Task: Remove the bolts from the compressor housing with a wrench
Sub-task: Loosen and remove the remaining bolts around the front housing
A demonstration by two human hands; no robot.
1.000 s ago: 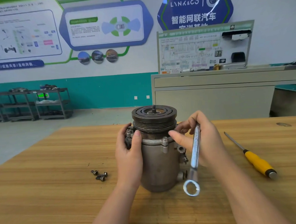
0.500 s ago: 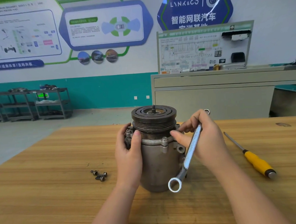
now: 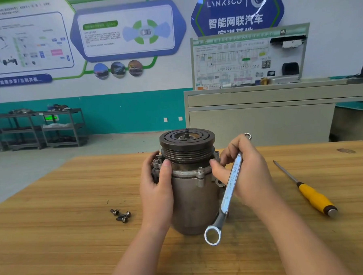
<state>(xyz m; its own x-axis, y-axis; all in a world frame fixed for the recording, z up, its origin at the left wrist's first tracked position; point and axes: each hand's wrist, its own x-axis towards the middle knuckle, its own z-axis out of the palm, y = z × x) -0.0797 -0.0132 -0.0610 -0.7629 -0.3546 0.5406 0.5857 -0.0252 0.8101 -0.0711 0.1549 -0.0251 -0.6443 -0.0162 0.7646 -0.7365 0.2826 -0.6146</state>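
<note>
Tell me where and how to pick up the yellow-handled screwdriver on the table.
Grip the screwdriver by its thick yellow handle, coming down from above with the right hand. It lies flat on the table, clear of other things; the thin shaft gives less hold.

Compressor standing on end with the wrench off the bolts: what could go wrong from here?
1. The compressor stands upright, steadied only by the left hand; wrench force might tip it.
2. The right hand holds the wrench loosely mid-shaft; it could slip.
3. Three loose bolts lie unsecured on the table and could roll away.
</note>
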